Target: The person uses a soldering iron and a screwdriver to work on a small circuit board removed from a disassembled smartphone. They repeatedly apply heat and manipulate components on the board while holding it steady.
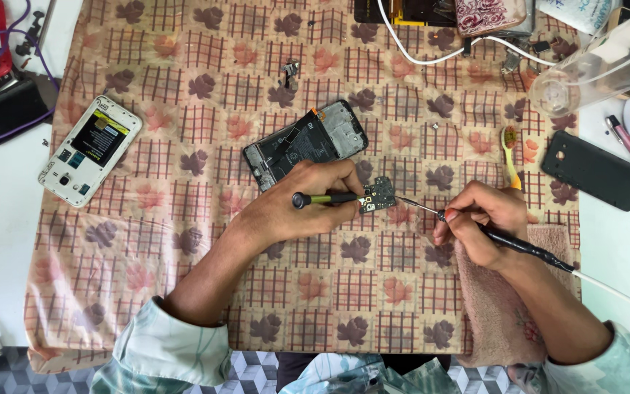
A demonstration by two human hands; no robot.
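Circuit board (378, 195) at the desk's middle is pinned with tweezers (324, 198) gripped in the left hand (297, 204) while the soldering iron (475, 230), clasped in the right hand (479, 219), is touched to it; a steady tip seems needed next.

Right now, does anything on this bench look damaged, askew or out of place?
Two phones lie opened: the black one stripped, skewed above the left hand, and the white one backless at the cloth's left edge. A loose part lies apart.

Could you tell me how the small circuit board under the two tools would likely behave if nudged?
The small circuit board looks thin and light, so it would probably slide easily on the patterned cloth. The left hand pins it with a screwdriver. Its tiny exposed parts look fragile.
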